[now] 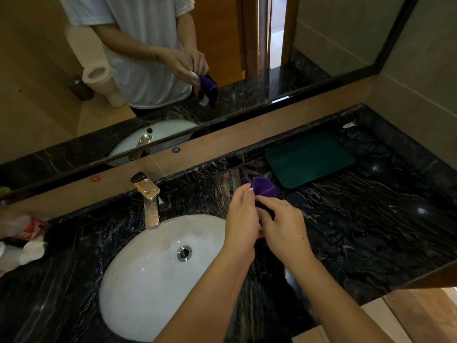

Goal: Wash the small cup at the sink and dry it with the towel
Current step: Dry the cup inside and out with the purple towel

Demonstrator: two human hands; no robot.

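Cup: it is sitting between the two hands, over the counter (371,231) just right of the sink (153,280); only a white sliver (249,190) is showing at the left fingertips, the rest being hidden by fingers and cloth.
Towel: the purple towel (263,188) is bunching up at the far side of the hands, touching both.
Handling, judged: the cup is looking small and light, probably stiff, breakable and slippery while wet; taking hold around the wall, with cloth against it, is looking safest. The towel is soft and limp.
Left hand: the left hand (241,219) is curling its fingers round the cup.
Right hand: the right hand (284,226) is pinching the towel against the cup.
Stage, judged: drying is appearing to be under way.
Faucet: the faucet (148,201) is showing no water running.
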